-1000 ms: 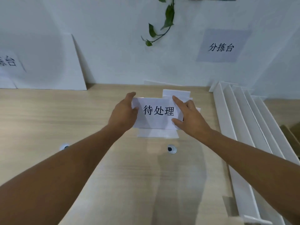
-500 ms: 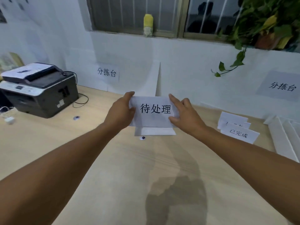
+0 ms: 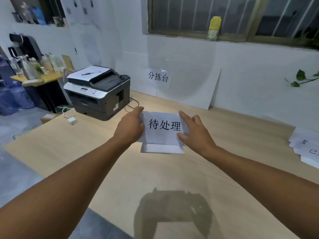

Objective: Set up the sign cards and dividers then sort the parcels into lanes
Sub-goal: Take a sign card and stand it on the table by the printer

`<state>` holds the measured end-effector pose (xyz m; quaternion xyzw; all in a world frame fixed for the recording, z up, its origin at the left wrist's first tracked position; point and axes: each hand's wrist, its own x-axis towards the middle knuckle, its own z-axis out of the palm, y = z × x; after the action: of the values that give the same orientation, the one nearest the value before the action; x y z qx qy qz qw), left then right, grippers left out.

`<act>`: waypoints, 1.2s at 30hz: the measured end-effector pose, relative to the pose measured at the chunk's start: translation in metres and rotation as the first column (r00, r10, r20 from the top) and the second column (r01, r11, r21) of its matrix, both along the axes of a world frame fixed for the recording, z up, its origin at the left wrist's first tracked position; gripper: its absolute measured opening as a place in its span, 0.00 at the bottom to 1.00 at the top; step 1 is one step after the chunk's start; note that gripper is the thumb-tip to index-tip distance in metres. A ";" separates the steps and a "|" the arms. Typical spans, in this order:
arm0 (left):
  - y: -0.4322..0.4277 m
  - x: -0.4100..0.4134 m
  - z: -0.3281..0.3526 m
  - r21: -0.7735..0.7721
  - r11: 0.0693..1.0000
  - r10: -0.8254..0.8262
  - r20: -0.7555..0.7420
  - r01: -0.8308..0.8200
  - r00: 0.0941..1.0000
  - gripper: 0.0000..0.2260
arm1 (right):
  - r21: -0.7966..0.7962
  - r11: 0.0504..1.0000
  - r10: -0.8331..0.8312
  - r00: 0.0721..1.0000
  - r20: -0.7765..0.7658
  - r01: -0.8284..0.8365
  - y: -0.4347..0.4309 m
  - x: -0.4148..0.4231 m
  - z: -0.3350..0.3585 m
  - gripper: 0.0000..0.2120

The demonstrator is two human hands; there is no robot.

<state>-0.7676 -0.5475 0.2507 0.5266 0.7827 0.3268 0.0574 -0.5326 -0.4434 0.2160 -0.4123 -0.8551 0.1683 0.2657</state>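
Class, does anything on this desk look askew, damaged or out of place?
Only the spare cards at far right: they lie in a loose, uneven heap. The sign card, held by left hand and right hand, looks straight, undamaged.

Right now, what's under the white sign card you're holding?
Below the white paper sign card, a white folded flap shows against the light wooden table. The table right behind the card is covered.

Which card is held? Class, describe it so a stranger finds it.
Find the table, right of the printer. Near its middle, the left hand and right hand hold a white card. Unlike the cards stacked far right, it reads 待处理.
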 end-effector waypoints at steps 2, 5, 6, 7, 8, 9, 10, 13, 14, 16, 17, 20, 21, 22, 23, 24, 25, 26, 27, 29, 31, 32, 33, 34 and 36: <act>0.015 -0.027 -0.021 -0.013 1.000 0.013 0.015 -0.012 1.000 0.24 | -0.032 0.999 -0.008 1.000 0.007 0.008 0.014 -0.029 -0.017 0.37; 0.045 -0.074 -0.052 -0.022 0.999 0.041 0.030 -0.041 0.999 0.23 | -0.042 0.999 -0.008 1.000 0.007 0.008 0.048 -0.079 -0.046 0.37; 0.056 -0.091 -0.061 -0.030 0.998 0.052 0.028 -0.052 0.998 0.23 | -0.044 0.999 -0.011 1.000 0.007 0.012 0.059 -0.096 -0.056 0.37; 0.067 -0.106 -0.069 -0.042 0.997 0.060 0.026 -0.059 0.998 0.23 | -0.050 0.999 -0.015 1.000 0.013 0.015 0.069 -0.112 -0.064 0.37; 0.079 -0.121 -0.077 -0.055 0.996 0.064 0.026 -0.063 0.998 0.22 | -0.061 0.998 -0.019 1.000 0.020 0.021 0.079 -0.128 -0.071 0.38; 0.091 -0.136 -0.083 -0.067 0.996 0.062 0.025 -0.060 0.998 0.22 | -0.073 0.997 -0.029 0.999 0.024 0.030 0.088 -0.142 -0.076 0.38; 0.103 -0.149 -0.087 -0.079 0.996 0.050 0.026 -0.048 0.998 0.22 | -0.082 0.996 -0.042 0.999 0.025 0.043 0.097 -0.155 -0.080 0.38; 0.141 -0.189 -0.094 -0.069 0.998 -0.008 0.025 0.010 1.000 0.20 | -0.101 0.991 -0.089 0.996 0.027 0.092 0.123 -0.187 -0.085 0.37; 0.154 -0.200 -0.096 -0.059 0.998 -0.031 0.027 0.033 0.999 0.19 | -0.108 0.988 -0.109 0.994 0.031 0.112 0.131 -0.197 -0.085 0.36; 0.177 -0.221 -0.100 -0.055 0.996 -0.068 0.036 0.070 0.997 0.18 | -0.117 0.982 -0.144 0.989 0.043 0.148 0.147 -0.215 -0.086 0.33; 0.188 -0.230 -0.103 -0.056 0.995 -0.082 0.038 0.084 0.996 0.18 | -0.120 0.979 -0.162 0.986 0.048 0.167 0.154 -0.223 -0.087 0.32; 0.227 -0.262 -0.117 -0.055 0.990 -0.122 0.065 0.126 0.990 0.19 | -0.103 0.972 -0.205 0.977 0.052 0.209 0.182 -0.253 -0.095 0.28; 0.243 -0.275 -0.124 -0.045 0.988 -0.142 0.066 0.145 0.988 0.19 | -0.097 0.969 -0.222 0.974 0.053 0.226 0.193 -0.266 -0.100 0.27; 0.259 -0.287 -0.131 -0.034 0.985 -0.164 0.070 0.167 0.984 0.19 | -0.097 0.964 -0.242 0.969 0.053 0.246 0.205 -0.278 -0.105 0.26; 0.273 -0.300 -0.138 -0.029 0.982 -0.184 0.087 0.187 0.979 0.19 | -0.103 0.959 -0.259 0.965 0.051 0.263 0.216 -0.290 -0.111 0.26; 0.287 -0.312 -0.145 -0.025 0.978 -0.204 0.102 0.207 0.974 0.18 | -0.105 0.954 -0.277 0.960 0.043 0.280 0.227 -0.301 -0.118 0.26; 0.304 -0.324 -0.151 -0.023 0.970 -0.236 0.104 0.240 0.966 0.18 | -0.101 0.948 -0.300 0.953 0.035 0.302 0.239 -0.311 -0.124 0.26; 0.320 -0.335 -0.157 -0.031 0.962 -0.266 0.107 0.271 0.958 0.18 | -0.108 0.940 -0.322 0.946 0.037 0.325 0.252 -0.320 -0.130 0.26; 0.336 -0.346 -0.164 -0.039 0.957 -0.281 0.112 0.287 0.953 0.17 | -0.118 0.931 -0.342 0.939 0.047 0.345 0.265 -0.330 -0.137 0.26; 0.369 -0.362 -0.181 -0.053 0.949 -0.303 0.132 0.312 0.944 0.17 | -0.133 0.914 -0.378 0.924 0.066 0.383 0.292 -0.346 -0.152 0.25; 0.396 -0.371 -0.200 -0.057 0.947 -0.304 0.155 0.316 0.940 0.17 | -0.140 0.897 -0.415 0.908 0.063 0.420 0.319 -0.359 -0.167 0.24; 0.408 -0.375 -0.211 -0.061 0.947 -0.301 0.168 0.315 0.939 0.17 | -0.145 0.889 -0.429 0.901 0.063 0.434 0.331 -0.364 -0.174 0.24; 0.419 -0.377 -0.223 -0.067 0.945 -0.304 0.178 0.320 0.936 0.16 | -0.149 0.883 -0.440 0.895 0.070 0.445 0.343 -0.369 -0.182 0.24; 0.429 -0.380 -0.234 -0.077 0.941 -0.311 0.187 0.329 0.932 0.16 | -0.155 0.878 -0.446 0.891 0.083 0.454 0.354 -0.373 -0.191 0.24; 0.449 -0.387 -0.255 -0.087 0.935 -0.322 0.195 0.344 0.926 0.15 | -0.162 0.870 -0.455 0.885 0.101 0.466 0.371 -0.380 -0.211 0.24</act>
<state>-1.1549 -0.0980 -0.0042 0.6163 0.6915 0.3107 0.2132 -0.9128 -0.0722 0.0053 -0.6313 -0.7209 0.1649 0.2337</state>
